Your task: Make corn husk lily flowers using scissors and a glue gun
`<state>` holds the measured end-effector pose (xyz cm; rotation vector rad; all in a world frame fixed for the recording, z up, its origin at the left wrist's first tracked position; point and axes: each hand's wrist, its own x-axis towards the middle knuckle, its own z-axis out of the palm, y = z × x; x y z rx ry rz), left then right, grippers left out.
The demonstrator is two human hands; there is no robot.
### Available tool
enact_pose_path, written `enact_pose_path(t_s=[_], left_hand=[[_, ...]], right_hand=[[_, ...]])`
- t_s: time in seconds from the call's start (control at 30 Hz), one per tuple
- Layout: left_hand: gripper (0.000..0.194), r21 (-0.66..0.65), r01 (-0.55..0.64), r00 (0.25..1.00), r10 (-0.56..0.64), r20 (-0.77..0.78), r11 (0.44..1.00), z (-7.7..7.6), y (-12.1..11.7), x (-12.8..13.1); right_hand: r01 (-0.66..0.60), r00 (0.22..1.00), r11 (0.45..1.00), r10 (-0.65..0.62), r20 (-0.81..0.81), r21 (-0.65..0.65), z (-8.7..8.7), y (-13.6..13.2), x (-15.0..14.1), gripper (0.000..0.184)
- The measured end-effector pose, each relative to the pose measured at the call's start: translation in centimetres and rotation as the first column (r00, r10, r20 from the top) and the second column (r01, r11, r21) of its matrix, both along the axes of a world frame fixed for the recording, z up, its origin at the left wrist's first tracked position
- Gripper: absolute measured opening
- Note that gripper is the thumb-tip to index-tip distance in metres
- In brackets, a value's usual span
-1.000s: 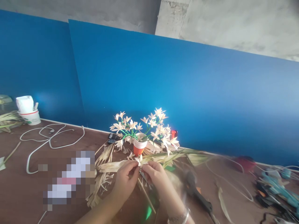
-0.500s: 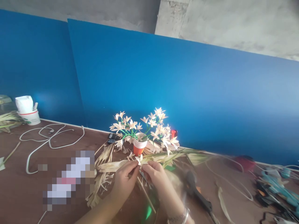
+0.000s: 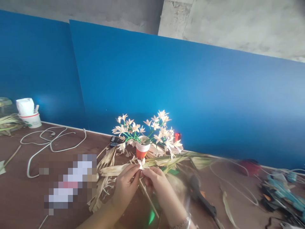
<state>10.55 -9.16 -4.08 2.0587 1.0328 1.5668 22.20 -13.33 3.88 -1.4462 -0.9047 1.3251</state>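
Between my fingertips, near the middle of the table, is a small cream husk flower (image 3: 141, 164) with pointed petals. My left hand (image 3: 127, 181) pinches it from the left. From the right, my right hand (image 3: 156, 181) closes its thumb and fingers at the flower's base; a bracelet is on that wrist. Just behind stands an orange paper cup (image 3: 141, 152) with white stacked rims, holding green stems topped by several similar cream flowers (image 3: 164, 132). Dried corn husks (image 3: 113, 170) lie around my hands. A thin stick (image 3: 150, 200) lies below them.
A black glue gun (image 3: 202, 197) lies to the right. Farther right are a tangle of blue and black items (image 3: 283, 194) and a red object (image 3: 249, 167). White cable (image 3: 51, 143) and a white tub (image 3: 30, 120) are at left. A blue panel (image 3: 166, 82) stands behind the table.
My right hand has shifted slightly left and closer to my left hand. The flower has turned a little and moved slightly left. The rest stays in place.
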Motion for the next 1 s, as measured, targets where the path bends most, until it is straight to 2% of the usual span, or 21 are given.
enact_pose_path(t_s=[0.33,0.57,0.73,0.83,1.0], left_hand=[[0.020,0.028,-0.025,1.000,0.025,-0.003,0.999,0.3,-0.1,0.1],[0.017,0.076,-0.024,1.000,0.024,0.005,0.997,0.0,-0.1,0.0],[0.016,0.058,-0.030,0.999,0.028,0.030,0.998,0.3,0.0,0.0],[0.016,0.026,-0.010,0.999,0.009,0.052,1.000,0.5,-0.1,0.0],[0.017,-0.049,0.042,0.996,-0.038,0.081,0.998,0.4,-0.2,0.1]], right_hand=[[0.012,0.999,1.000,-0.011,-0.037,0.017,-0.4,0.0,0.1,0.021],[0.009,0.998,1.000,-0.009,-0.060,-0.004,-1.0,0.0,-0.1,0.017],[-0.048,0.998,0.999,0.047,0.034,0.023,0.0,-0.4,0.2,0.026],[-0.015,0.992,0.997,0.006,0.128,0.073,1.0,-0.6,0.4,0.033],[0.034,0.990,0.992,-0.050,0.129,0.121,1.2,-0.5,0.6,0.026]])
